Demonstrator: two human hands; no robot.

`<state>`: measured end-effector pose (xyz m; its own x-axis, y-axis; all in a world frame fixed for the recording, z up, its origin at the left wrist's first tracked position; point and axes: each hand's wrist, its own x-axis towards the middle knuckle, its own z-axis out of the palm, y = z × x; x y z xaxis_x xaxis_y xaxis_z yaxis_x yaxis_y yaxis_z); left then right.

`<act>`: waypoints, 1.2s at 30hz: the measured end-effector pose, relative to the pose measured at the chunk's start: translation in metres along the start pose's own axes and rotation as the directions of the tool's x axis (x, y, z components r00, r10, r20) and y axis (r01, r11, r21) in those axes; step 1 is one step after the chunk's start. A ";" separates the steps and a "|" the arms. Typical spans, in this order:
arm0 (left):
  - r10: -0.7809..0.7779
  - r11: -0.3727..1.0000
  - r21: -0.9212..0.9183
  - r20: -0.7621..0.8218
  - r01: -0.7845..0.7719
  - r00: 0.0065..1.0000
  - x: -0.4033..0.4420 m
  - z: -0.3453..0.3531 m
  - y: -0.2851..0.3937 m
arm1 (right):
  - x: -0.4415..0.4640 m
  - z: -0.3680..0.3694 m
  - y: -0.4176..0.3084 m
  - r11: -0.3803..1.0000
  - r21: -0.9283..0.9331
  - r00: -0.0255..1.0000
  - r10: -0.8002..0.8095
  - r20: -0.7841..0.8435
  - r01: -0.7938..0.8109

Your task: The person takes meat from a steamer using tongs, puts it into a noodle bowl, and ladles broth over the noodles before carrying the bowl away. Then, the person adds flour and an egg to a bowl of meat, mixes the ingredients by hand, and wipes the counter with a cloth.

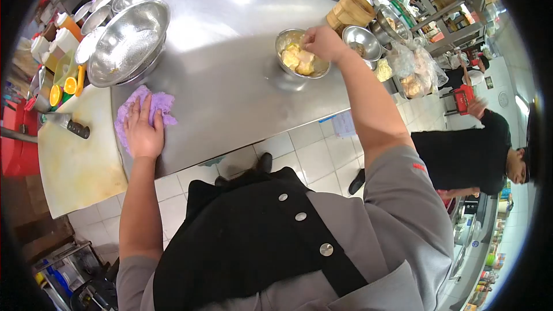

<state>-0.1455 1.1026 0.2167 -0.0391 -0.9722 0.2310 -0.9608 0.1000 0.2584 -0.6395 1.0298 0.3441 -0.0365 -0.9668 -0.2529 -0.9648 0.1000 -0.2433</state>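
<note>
My left hand (143, 129) lies flat, fingers stretched out, on a crumpled purple cloth (165, 105) on the metal table. Over at the right, my right hand (324, 43) reaches over the rim of a small metal bowl (320, 71). Its fingers are bent and pressed together above pale yellow, wet-looking chunks of food (298, 61) in the bowl. What those fingertips grip, if anything, is hidden. Just left of the purple cloth, a knife (76, 128) with a black handle rests on a worn cutting board (80, 164).
Large metal bowls (129, 40) are stacked at the left, near squeeze bottles (67, 39) and orange halves (56, 95). A wooden container (349, 11), another metal bowl (363, 41) and plastic bags (417, 66) crowd the right end. A person in black (466, 155) stands to the right.
</note>
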 end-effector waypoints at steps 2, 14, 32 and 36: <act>-0.003 1.000 0.008 0.000 0.003 1.000 0.000 -0.002 0.003 | 0.013 0.030 0.018 0.991 0.059 0.992 -0.116 -0.052 0.119; -0.165 0.976 0.139 -0.020 0.166 0.986 -0.004 0.025 0.035 | -0.014 0.054 0.043 0.911 -0.217 0.936 -0.347 0.056 0.351; 0.279 0.931 -0.279 0.133 -0.234 0.951 -0.044 0.100 0.416 | 0.030 0.040 0.125 0.779 -0.196 0.803 -0.581 0.136 0.596; 0.222 0.855 -0.485 0.021 -0.184 0.975 -0.044 0.089 0.401 | 0.023 0.035 0.114 0.779 -0.156 0.795 -0.596 0.117 0.607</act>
<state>-0.5534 1.1664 0.2269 -0.2575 -0.9299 0.2625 -0.6815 0.3674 0.6329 -0.7418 1.0269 0.2778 0.5764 -0.8003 -0.1651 -0.8144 -0.5458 -0.1971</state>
